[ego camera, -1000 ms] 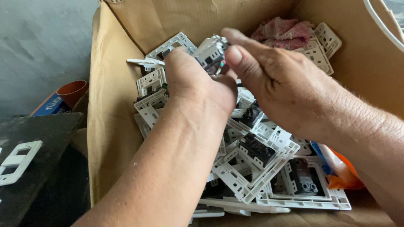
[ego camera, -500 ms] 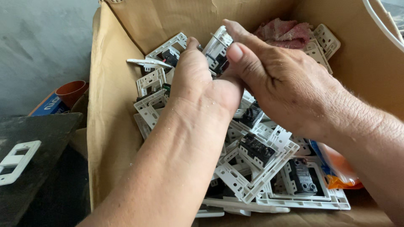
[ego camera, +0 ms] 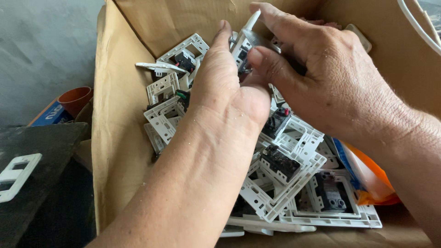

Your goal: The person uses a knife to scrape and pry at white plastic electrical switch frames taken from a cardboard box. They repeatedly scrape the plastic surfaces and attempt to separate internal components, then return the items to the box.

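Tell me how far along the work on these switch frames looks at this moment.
Done, possibly: one bare white frame lies outside on the dark surface at left. In hand: the left hand and right hand together grip one white frame with a dark insert above the cardboard box. Left: a heap of frames, many with dark inserts fitted, fills the box.

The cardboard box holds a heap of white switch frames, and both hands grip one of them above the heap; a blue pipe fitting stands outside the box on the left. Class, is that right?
Not quite. The head view shows the pipe fitting is orange-brown, not blue. The rest holds: left hand and right hand grip a white switch frame above the heap in the cardboard box.
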